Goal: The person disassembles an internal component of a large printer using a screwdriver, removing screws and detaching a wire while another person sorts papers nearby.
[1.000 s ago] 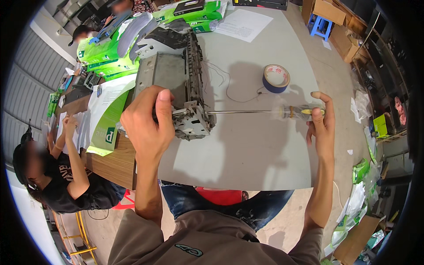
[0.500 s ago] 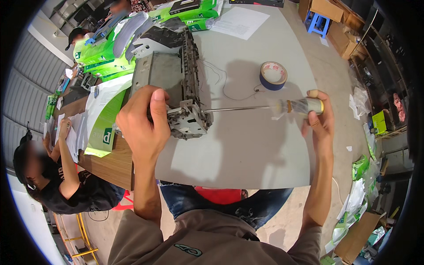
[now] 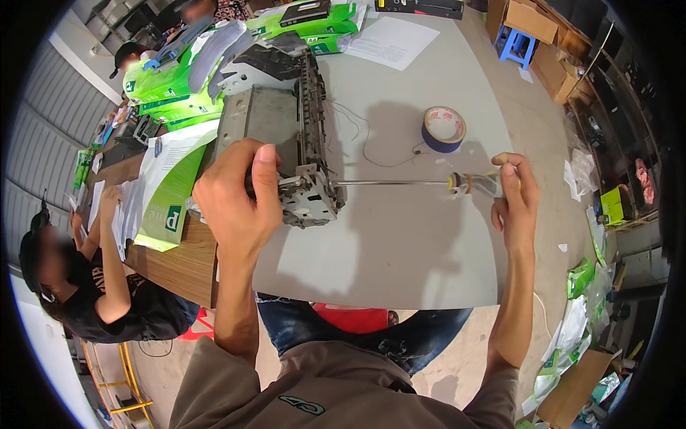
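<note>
My left hand is closed on the near corner of a stripped metal machine frame, its thumb on top and its fingers mostly hidden behind the edge. In my right hand is a long screwdriver, gripped by the end of its handle. Clear plastic and a brown band wrap that handle. The thin shaft points left, level with the table, and its tip meets the side of the frame near a metal bracket. The frame partly hides the tip.
A blue tape roll and a thin loose wire lie on the grey table. Green paper packs are stacked beyond the frame, with a white sheet farther back. A co-worker handles papers at left.
My right fingers have shifted around the handle's end, and the screwdriver has turned a little. My left hand stays on the frame. The whole view has moved slightly.
</note>
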Demonstrator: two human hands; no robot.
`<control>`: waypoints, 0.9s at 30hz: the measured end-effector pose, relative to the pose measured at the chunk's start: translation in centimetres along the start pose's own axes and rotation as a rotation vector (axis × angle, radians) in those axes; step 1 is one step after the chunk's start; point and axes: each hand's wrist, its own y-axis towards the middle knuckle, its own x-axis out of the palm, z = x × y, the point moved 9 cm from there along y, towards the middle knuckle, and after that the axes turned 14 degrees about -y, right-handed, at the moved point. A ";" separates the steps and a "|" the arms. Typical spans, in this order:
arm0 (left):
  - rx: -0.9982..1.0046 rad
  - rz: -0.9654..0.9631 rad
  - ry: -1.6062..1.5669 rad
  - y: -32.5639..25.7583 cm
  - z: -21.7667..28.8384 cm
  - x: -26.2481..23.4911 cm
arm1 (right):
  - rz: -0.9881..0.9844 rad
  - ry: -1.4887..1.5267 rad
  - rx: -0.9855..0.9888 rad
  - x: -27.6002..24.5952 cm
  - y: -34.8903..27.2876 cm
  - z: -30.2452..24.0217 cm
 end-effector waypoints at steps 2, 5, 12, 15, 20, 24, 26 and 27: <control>-0.002 0.006 -0.001 0.0 -0.2 0.0 | -0.010 -0.165 0.245 0.1 -0.3 0.9; -0.008 0.010 -0.012 -0.2 -0.2 0.0 | -0.008 0.000 -0.125 1.5 -0.4 0.8; -0.007 0.022 -0.001 -0.2 -0.4 -0.1 | -0.041 -0.032 -0.358 0.7 -0.7 -1.3; 0.017 0.024 -0.009 -0.1 -0.2 0.0 | -0.009 -0.031 -0.207 0.2 -0.9 -1.1; 0.007 0.007 -0.008 -0.1 -0.2 0.1 | 0.025 -0.072 -0.092 -0.4 -0.2 0.4; -0.013 -0.001 -0.009 0.0 -0.1 -0.1 | 0.072 -0.162 0.053 -0.5 0.1 0.6; -0.010 -0.001 -0.007 0.0 -0.1 0.0 | -0.074 -0.183 0.151 0.0 0.4 2.2; -0.010 -0.001 -0.006 0.0 -0.2 0.1 | -0.069 -0.182 0.152 0.5 0.2 2.2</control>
